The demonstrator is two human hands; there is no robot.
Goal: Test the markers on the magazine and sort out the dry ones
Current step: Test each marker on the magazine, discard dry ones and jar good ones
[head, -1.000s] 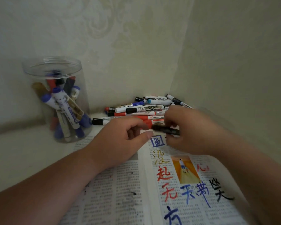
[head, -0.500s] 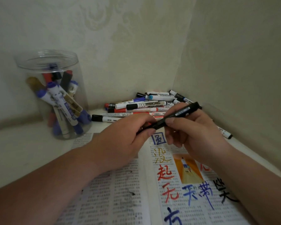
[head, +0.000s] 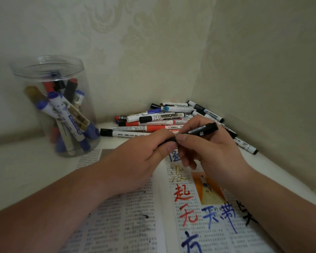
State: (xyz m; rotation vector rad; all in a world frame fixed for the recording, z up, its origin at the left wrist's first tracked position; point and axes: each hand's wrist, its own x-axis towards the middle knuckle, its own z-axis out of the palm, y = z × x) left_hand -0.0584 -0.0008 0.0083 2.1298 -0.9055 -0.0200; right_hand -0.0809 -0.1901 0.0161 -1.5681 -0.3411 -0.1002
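Observation:
A black marker (head: 202, 130) is held between both hands above the open magazine (head: 128, 221). My right hand (head: 210, 152) grips its barrel, with the back end pointing up and right. My left hand (head: 140, 157) pinches the marker's lower end, where the cap is; that end is hidden by my fingers. The magazine's right page carries red, blue, gold and black test characters. A pile of markers (head: 159, 121) lies in the corner behind my hands.
A clear plastic jar (head: 49, 84) with several markers stands at the back left on the white surface. Walls close in at the back and the right. One marker (head: 245, 146) lies by the right wall.
My right hand lifted the black marker from the pile and tilted its back end up. My left hand moved in and now pinches its lower end. The view shifted slightly.

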